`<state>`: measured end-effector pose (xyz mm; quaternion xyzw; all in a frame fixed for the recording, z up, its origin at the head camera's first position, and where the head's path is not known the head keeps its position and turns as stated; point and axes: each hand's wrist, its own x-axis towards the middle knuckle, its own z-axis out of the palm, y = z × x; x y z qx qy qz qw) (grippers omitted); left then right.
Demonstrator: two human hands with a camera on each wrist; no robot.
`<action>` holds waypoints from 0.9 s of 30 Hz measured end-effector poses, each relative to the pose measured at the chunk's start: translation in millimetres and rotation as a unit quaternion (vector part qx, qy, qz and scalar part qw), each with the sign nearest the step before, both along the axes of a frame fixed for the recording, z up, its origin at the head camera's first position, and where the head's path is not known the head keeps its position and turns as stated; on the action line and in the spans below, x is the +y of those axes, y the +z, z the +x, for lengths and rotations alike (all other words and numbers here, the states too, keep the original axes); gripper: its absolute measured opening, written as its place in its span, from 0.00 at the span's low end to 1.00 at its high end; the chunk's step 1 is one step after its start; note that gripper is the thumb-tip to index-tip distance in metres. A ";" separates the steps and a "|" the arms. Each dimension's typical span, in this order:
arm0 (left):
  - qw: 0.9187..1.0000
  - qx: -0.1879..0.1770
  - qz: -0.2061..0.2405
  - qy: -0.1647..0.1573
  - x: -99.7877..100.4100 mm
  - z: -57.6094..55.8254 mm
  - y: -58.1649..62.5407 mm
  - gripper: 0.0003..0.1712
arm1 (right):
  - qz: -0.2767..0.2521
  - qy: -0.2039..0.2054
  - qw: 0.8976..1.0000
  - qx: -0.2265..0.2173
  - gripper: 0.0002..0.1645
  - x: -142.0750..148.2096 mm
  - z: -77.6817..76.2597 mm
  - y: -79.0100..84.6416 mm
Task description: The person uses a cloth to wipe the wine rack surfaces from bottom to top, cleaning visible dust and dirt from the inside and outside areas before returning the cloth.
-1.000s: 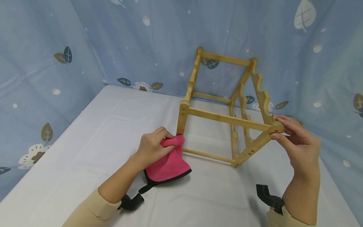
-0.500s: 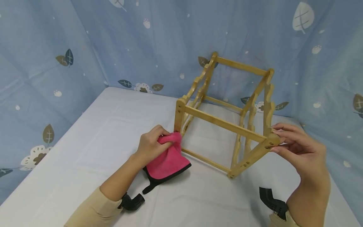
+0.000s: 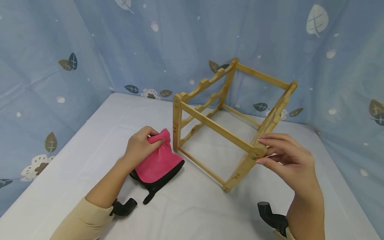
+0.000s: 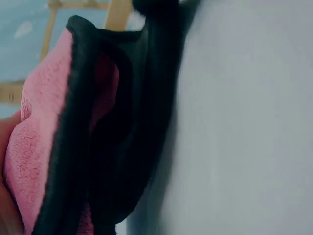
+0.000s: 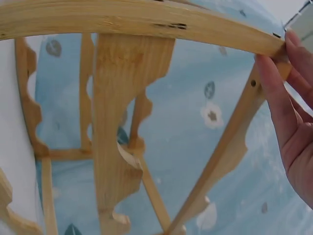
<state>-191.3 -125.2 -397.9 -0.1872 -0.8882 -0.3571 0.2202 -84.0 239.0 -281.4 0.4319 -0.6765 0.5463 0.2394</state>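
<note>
A wooden rack (image 3: 217, 128) with scalloped side rails stands on the white table, turned at an angle. My right hand (image 3: 289, 160) pinches its near upper right corner between thumb and fingers; the right wrist view shows that grip on the end of a wooden bar (image 5: 210, 30). A pink cloth with black edging (image 3: 159, 163) is bunched in my left hand (image 3: 141, 146), just left of the rack's near left post (image 3: 177, 123). The cloth's lower part with a black loop hangs down near the table. In the left wrist view the pink cloth (image 4: 32, 147) covers most of the fingers.
The white table (image 3: 195, 213) reaches to a blue curtain (image 3: 180, 43) printed with leaves and flowers, which hangs at the back and both sides. A black curved device is strapped at each wrist, the right one (image 3: 271, 216) close to the rack's lower corner.
The rack has turned, its near right corner coming leftward and nearer with my right hand. My left hand and the cloth have moved left, away from the post they were touching.
</note>
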 end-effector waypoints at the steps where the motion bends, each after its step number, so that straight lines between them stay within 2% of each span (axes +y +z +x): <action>1: 0.999 -0.034 -0.007 0.014 -7.2 -0.1 1.0 0.13 | -0.001 -0.005 1.000 0.000 0.24 -2.7 0.2 -0.1; 5: 0.986 -0.152 -0.038 0.055 -35.7 -1.0 0.5 0.15 | -0.002 -0.021 1.000 -0.004 0.24 -11.4 0.9 -0.8; 7: 0.980 -0.184 -0.049 0.063 -47.2 -1.3 -1.4 0.16 | 0.003 -0.029 1.000 -0.011 0.24 -15.4 0.2 -1.9; 9: 0.976 -0.201 -0.054 0.067 -55.2 -2.1 -4.2 0.18 | 0.005 -0.033 0.999 -0.018 0.24 -21.1 -2.2 -3.4; 13: 0.972 -0.216 -0.054 0.069 -62.7 -6.0 -12.7 0.19 | 0.018 -0.065 0.998 -0.018 0.26 -38.5 -8.1 -5.1; 16: 0.970 -0.225 -0.058 0.070 -65.3 -10.8 -22.1 0.21 | 0.035 -0.108 0.993 -0.013 0.31 -55.9 -11.0 -4.1; 19: 0.969 -0.229 -0.065 0.072 -66.8 -14.2 -29.8 0.22 | 0.046 -0.147 0.988 -0.020 0.30 -74.2 -12.3 -2.7; 27: 0.968 -0.230 -0.062 0.075 -69.9 -12.7 -34.8 0.24 | 0.084 -0.237 0.965 -0.074 0.23 -118.9 -15.4 3.8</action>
